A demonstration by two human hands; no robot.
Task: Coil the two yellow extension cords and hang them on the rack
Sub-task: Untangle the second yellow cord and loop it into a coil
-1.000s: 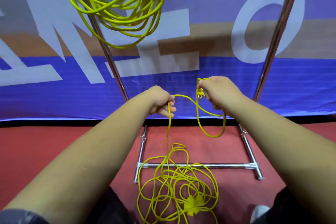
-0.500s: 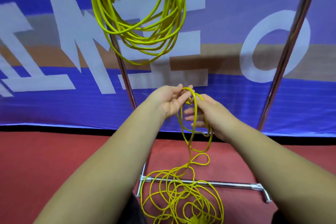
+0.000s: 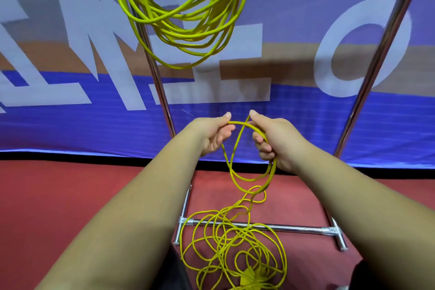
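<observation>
**Coiling a Second Cord Beneath the Rack**

Pinching the loose cord (image 3: pixel 243 124), a thin yellow one, at the centre of the frame with the left hand (image 3: pixel 213 135), thumb and forefinger closing on the strand at the left end of a small loop. Gripping the opposite side of that loop with the right hand (image 3: pixel 275 141), fingers curling round the strand and thumb pointing upward. Holding both hands near each other but apart, and letting the loop droop between and below them.

Trailing the remainder of the loose cord down from the hands into an untidy tangle on the red floor (image 3: pixel 70 195) at lower centre. Draping several strands across the horizontal base bar of the metal rack (image 3: pixel 294 228). Showing a yellow socket block (image 3: pixel 249 278) inside the tangle, right at the bottom edge and partly cut off.

Displaying the coiled cord (image 3: pixel 179 30), also yellow, at upper centre, already gathered into a bundle of loops and hanging in front of the rack's left pole. Running off the top edge there, so not telling what is carrying it. Framing the scene with the rack's right pole slanting through the upper right.

Backing everything with a blue banner (image 3: pixel 70 125) bearing large white letters across the upper half, and meeting the floor along a dark strip at mid-frame.
</observation>
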